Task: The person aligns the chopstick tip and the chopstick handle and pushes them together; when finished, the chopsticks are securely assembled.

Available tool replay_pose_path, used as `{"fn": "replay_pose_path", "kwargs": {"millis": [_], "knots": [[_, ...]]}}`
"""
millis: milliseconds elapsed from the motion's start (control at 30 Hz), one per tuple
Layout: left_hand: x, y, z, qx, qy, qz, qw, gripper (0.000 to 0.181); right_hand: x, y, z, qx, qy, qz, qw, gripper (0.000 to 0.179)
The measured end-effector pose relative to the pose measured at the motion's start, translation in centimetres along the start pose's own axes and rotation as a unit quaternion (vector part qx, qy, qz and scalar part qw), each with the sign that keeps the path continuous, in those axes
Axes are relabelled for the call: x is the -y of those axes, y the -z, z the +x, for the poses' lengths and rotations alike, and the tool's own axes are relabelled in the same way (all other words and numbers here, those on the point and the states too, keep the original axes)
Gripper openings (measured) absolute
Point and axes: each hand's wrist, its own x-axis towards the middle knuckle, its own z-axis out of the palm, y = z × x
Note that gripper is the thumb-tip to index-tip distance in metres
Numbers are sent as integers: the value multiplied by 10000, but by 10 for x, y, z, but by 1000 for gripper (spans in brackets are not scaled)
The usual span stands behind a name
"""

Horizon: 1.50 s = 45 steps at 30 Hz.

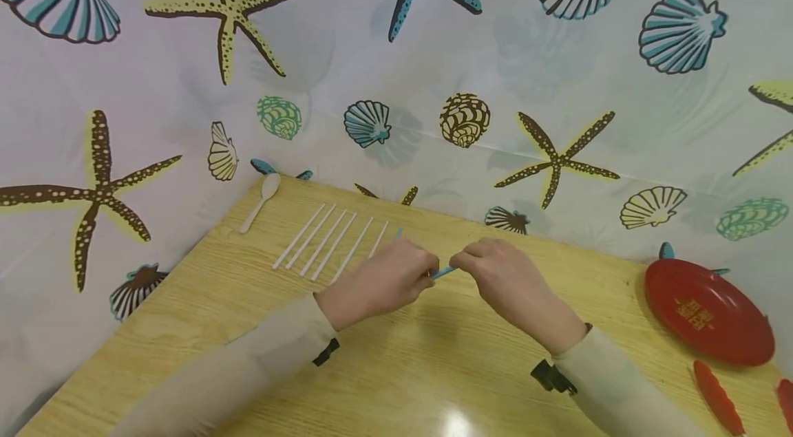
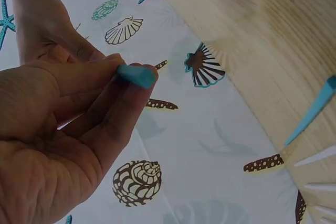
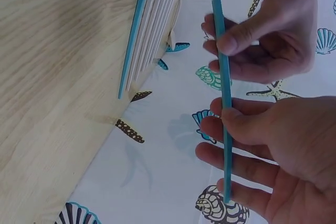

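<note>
Both hands hold a blue chopstick (image 3: 226, 90) up over the wooden table. My left hand (image 1: 387, 280) pinches it near one end between thumb and fingers. Farther along the stick, my right hand (image 1: 513, 289) pinches it with the thumb, the fingers spread behind it in the right wrist view. A short blue length shows between the hands in the head view. On the table lies another blue chopstick (image 3: 132, 45), mostly hidden behind the left hand in the head view. Beside it, several white chopsticks (image 1: 334, 246) lie in a roughly parallel row.
A pale spoon (image 1: 268, 189) lies at the table's far left corner. To the right are a red oval plate (image 1: 737, 316) with gold characters and a red scalloped-edged piece (image 1: 717, 396). Cloth printed with shells and starfish (image 1: 421, 65) hangs along the back and left edges.
</note>
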Motion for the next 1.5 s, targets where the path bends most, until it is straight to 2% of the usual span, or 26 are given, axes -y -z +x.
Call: {"fn": "replay_pose_path", "kwargs": {"millis": [133,233,300,367,533,667,767,833,933,1067,1167,1500], "knots": [[7,-8,0,22,228,-834,9963,4,-7,-7,4,-266,129,79,9995,23],[13,-15,-1,24,614,-1738,9829,4,-11,-10,6,-485,103,233,9985,20],[16,-18,-2,-6,958,-2427,9654,4,-14,-12,7,-651,-46,377,9972,20],[18,-20,-3,-45,1284,-3089,9424,5,-16,-14,8,-867,-247,565,9943,21],[25,-23,-3,-220,1720,-4116,8947,9,-17,-19,12,-1231,-802,1059,9835,27],[31,-24,-3,-285,1853,-4648,8653,13,-15,-26,18,-1043,-1200,1618,9739,31],[35,-25,-2,-263,1992,-4821,8528,14,-13,-33,24,-658,-1474,2210,9618,35],[38,-25,-1,-239,2139,-4801,8504,16,-11,-38,29,-358,-1633,2493,9539,38],[43,-26,-1,-169,2349,-4627,8547,18,-9,-45,34,117,-1789,2666,9470,42],[51,-27,1,-47,2573,-4302,8653,18,-7,-55,40,672,-1750,2334,9541,44],[56,-29,1,7,2686,-4111,8711,16,-6,-62,44,930,-1665,2109,9587,42],[70,-41,3,112,2848,-3581,8891,14,-4,-83,52,1487,-1606,1956,9559,36]]}}
